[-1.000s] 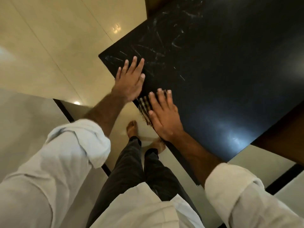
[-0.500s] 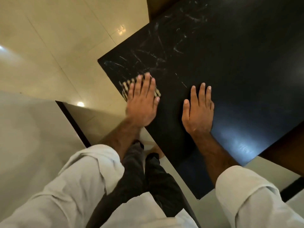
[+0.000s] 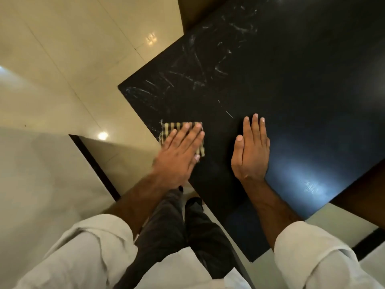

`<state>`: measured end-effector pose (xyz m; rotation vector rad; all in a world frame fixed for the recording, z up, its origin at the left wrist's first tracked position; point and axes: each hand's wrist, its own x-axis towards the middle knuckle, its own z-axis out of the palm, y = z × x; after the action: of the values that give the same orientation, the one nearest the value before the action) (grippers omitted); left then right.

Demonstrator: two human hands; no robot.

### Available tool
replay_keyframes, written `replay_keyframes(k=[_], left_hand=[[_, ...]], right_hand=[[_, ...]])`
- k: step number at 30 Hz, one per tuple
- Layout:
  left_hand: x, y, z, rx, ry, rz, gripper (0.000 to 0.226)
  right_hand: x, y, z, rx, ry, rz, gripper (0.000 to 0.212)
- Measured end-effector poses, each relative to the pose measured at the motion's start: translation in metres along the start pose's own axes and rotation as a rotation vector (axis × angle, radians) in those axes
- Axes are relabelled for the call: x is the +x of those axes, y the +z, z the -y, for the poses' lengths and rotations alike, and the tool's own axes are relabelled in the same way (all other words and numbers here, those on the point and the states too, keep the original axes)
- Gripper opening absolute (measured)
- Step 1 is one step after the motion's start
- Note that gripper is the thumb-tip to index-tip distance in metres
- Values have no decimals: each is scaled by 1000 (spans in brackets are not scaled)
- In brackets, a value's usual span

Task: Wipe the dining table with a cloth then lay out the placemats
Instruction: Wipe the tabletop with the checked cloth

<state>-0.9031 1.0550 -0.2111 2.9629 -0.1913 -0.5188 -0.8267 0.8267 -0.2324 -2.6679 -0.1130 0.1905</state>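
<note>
Wiping underway: left hand (image 3: 180, 152) presses cloth (image 3: 179, 128) flat, right hand (image 3: 251, 150) flat on table (image 3: 291, 80); smears remain, no placemats visible.

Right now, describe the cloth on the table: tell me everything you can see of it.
The cloth is a small woven piece, checked in dark and cream, with frayed threads at its far left corner. It lies flat on the black table, right by the table's left edge. The left hand presses on it with straight fingers, covering its near part. The right hand lies flat on the table, apart from it.
</note>
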Motion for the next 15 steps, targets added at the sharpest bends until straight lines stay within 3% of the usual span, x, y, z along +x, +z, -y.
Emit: replay_keyframes(k=[7,12,15], left_hand=[[106,-31,33,-57,-280,-142,73],[67,-12,-49,-16,76,-30,79],[12,4,-41,-10,103,-10,74]], right_hand=[[0,1,-2,-17,11,19,64],[-3,-1,-5,32,-9,2,66],[-1,-1,-4,38,-3,-4,67]])
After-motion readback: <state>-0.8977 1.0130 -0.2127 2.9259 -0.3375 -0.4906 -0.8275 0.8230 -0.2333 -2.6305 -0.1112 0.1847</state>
